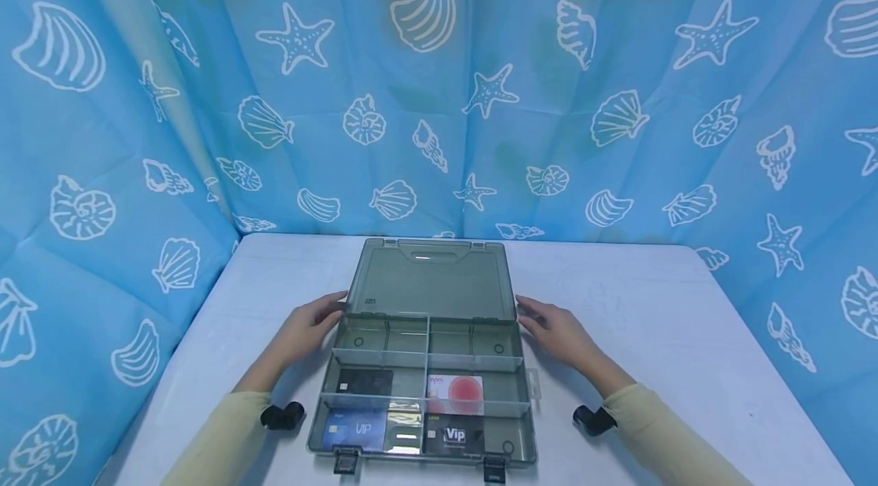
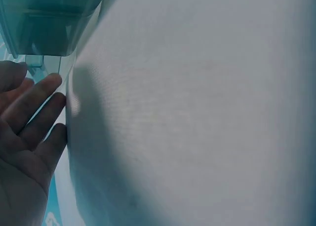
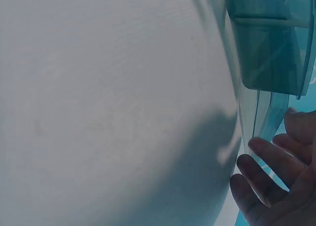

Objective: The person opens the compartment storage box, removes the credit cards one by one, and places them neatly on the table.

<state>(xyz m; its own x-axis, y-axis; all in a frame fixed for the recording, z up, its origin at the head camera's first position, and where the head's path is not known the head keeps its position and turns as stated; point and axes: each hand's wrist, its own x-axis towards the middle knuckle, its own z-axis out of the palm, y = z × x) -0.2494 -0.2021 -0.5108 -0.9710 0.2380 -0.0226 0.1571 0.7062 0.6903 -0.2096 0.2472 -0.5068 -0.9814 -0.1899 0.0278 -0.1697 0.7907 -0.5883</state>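
Note:
A translucent grey-green compartment box (image 1: 476,364) lies on the table with its lid (image 1: 435,280) swung back flat behind it. In its front and middle compartments lie a black card (image 1: 366,382), a white card with a red circle (image 1: 454,393), a blue VIP card (image 1: 354,429) and a black Vip card (image 1: 455,436). My left hand (image 1: 309,330) is at the left side near the hinge, fingertips right at the lid's edge. Mirroring it on the right, my right hand (image 1: 559,330) has its fingertips at the lid's edge. Both wrist views show the fingers loosely extended, gripping nothing.
Two latches (image 1: 346,461) hang at the box's front edge. Dark wrist-worn devices (image 1: 283,416) show beside both forearms. A white cloth covers the table (image 1: 617,303), and a blue curtain (image 1: 466,135) with shell patterns stands behind and along the sides.

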